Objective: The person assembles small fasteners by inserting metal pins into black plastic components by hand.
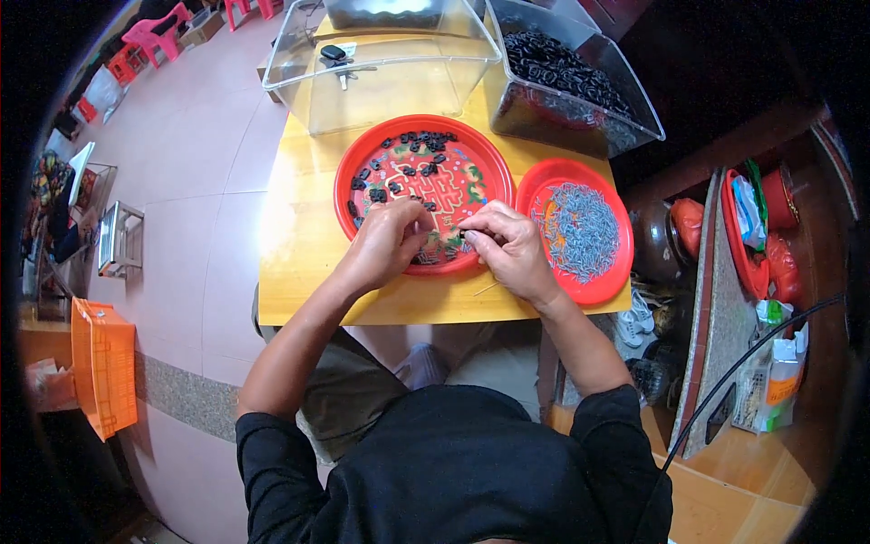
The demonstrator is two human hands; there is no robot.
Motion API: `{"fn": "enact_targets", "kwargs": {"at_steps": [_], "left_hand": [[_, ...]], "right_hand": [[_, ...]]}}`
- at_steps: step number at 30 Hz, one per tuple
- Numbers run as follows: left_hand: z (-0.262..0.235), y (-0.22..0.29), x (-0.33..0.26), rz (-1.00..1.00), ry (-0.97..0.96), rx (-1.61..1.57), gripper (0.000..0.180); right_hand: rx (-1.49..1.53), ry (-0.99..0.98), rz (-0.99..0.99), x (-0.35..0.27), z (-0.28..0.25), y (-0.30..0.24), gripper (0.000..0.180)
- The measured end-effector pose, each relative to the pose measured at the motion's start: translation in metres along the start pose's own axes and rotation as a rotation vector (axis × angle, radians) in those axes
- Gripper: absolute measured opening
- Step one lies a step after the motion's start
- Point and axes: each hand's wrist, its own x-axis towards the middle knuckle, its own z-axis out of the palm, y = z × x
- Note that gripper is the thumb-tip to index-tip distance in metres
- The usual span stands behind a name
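Observation:
Both my hands work over a round red tray with a printed pattern, which holds several small black parts and some loose screws. My right hand pinches a small black part between thumb and fingertips, above the tray's near right side. Facing it, my left hand is closed over the near left side, its fingers curled down; whatever is between them is hidden. To the right of my right hand stands a smaller red tray, filled with grey screws.
A clear plastic bin with keys visible through it sits at the back of the yellow table. Beside it, another bin holds many black parts. An orange crate and a metal stool stand left.

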Motion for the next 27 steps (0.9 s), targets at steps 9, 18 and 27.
{"fn": "enact_targets", "kwargs": {"at_steps": [9,18,27], "left_hand": [[0.003,0.007,-0.017,-0.218,0.022,-0.786,0.004],[0.013,0.001,-0.025,-0.167,0.010,-0.893,0.017],[0.016,-0.001,-0.028,-0.057,0.020,-0.700,0.020]], "right_hand": [[0.150,-0.010,-0.021,0.002,0.010,-0.022,0.016],[0.491,-0.134,0.197,-0.001,0.011,-0.038,0.014],[0.464,-0.009,0.094,0.002,0.015,-0.042,0.010]]}}
